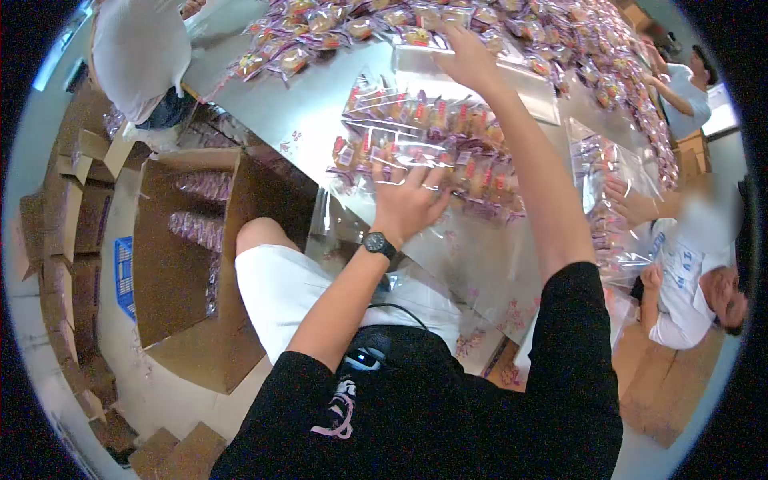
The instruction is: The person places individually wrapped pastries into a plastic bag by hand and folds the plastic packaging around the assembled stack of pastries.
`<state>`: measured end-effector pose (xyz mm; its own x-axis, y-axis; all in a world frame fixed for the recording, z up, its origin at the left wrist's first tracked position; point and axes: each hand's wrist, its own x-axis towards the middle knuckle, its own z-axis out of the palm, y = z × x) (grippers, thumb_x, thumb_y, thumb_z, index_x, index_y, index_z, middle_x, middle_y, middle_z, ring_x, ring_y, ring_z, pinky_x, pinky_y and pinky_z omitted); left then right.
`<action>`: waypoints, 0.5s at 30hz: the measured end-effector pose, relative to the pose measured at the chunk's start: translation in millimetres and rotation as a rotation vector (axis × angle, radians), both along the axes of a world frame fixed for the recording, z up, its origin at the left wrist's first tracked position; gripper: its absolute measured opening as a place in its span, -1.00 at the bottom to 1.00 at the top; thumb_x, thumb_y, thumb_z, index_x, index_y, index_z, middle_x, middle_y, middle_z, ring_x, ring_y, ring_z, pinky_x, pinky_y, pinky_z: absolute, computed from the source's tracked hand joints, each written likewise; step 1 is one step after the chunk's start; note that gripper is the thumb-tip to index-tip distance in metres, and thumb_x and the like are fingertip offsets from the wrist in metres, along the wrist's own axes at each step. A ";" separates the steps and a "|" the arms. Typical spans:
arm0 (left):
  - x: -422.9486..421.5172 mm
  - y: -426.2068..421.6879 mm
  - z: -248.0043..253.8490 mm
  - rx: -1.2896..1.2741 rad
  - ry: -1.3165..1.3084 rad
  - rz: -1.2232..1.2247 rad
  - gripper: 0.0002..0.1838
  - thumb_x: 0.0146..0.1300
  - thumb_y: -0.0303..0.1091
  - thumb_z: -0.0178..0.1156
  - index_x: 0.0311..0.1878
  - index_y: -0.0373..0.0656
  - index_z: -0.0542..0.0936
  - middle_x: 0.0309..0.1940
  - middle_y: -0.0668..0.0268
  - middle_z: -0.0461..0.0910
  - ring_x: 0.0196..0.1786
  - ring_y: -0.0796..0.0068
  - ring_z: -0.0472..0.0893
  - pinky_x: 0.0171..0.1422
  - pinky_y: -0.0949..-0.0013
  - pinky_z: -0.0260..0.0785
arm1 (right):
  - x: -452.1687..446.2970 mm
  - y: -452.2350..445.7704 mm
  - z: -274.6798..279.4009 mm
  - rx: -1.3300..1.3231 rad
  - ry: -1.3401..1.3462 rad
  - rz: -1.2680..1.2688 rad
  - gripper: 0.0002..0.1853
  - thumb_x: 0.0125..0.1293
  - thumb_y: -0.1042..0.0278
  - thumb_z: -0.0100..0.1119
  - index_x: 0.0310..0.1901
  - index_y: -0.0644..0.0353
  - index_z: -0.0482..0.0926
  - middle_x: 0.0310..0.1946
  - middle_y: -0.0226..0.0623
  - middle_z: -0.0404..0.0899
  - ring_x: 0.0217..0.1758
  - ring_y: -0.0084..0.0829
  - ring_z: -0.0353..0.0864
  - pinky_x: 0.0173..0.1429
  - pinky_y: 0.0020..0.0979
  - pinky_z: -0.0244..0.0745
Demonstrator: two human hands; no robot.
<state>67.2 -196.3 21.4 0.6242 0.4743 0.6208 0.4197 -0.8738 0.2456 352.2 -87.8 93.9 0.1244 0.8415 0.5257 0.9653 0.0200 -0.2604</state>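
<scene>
My left hand point(412, 198), with a black watch on its wrist, lies with spread fingers on a clear plastic bag point(424, 152). Inside that bag, individually wrapped snacks point(480, 176) stand in two tight rows. My right arm stretches across the table, and my right hand point(468, 62) is at the near edge of a big heap of loose wrapped snacks point(320, 24). Its fingers look extended and its thumb stands apart; I see nothing gripped in it. The fingertips come close to the packets, and whether they touch is unclear.
An open cardboard box point(188, 280) at my left holds several filled bags. A blue crate point(124, 276) stands behind it. To the right, a co-worker's hand point(632, 202) rests by another filled bag point(612, 160). Other people stand at the far left and far right.
</scene>
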 end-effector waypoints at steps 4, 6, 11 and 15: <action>1.7 0.2 -2.3 -0.006 0.024 0.023 -0.49 0.08 0.05 0.48 0.11 0.13 0.73 0.05 0.34 0.67 0.37 0.24 0.52 0.67 -0.31 -0.11 | 1.8 73.1 -26.4 -0.036 -0.042 -0.087 -0.20 0.30 -0.05 0.42 0.51 0.03 0.38 0.43 0.01 0.47 0.51 0.10 0.42 0.48 0.05 0.47; 4.0 -1.9 0.1 -0.019 0.056 0.041 -0.50 0.09 0.04 0.47 0.11 0.15 0.73 0.04 0.35 0.67 0.36 0.25 0.53 0.67 -0.30 -0.10 | 23.6 101.3 -62.3 0.014 -0.072 -0.041 -0.15 0.27 -0.10 0.46 0.53 -0.01 0.37 0.47 0.02 0.43 0.51 0.12 0.42 0.47 0.05 0.47; 3.5 -0.9 4.0 -0.015 0.057 0.008 -0.44 0.07 0.06 0.49 0.19 0.23 0.71 0.05 0.40 0.63 0.35 0.26 0.51 0.66 -0.29 -0.11 | -3.5 78.3 -36.8 -0.278 -0.037 -0.246 -0.14 0.16 -0.15 0.55 0.48 -0.16 0.43 0.42 -0.07 0.44 0.42 0.06 0.53 0.40 0.10 0.49; 2.8 -2.2 3.8 -0.025 0.037 0.015 -0.40 0.05 0.10 0.50 0.19 0.21 0.71 0.07 0.41 0.64 0.35 0.25 0.52 0.66 -0.29 -0.13 | 3.7 66.4 -13.4 -0.141 -0.073 -0.274 -0.19 0.12 -0.19 0.56 0.36 -0.06 0.50 0.31 -0.06 0.50 0.26 0.01 0.62 0.25 0.02 0.55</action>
<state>69.9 -198.5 25.2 0.6395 0.4988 0.5850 0.4418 -0.8612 0.2513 355.9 -21.4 80.4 0.3224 0.8471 0.4224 0.9462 -0.2744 -0.1717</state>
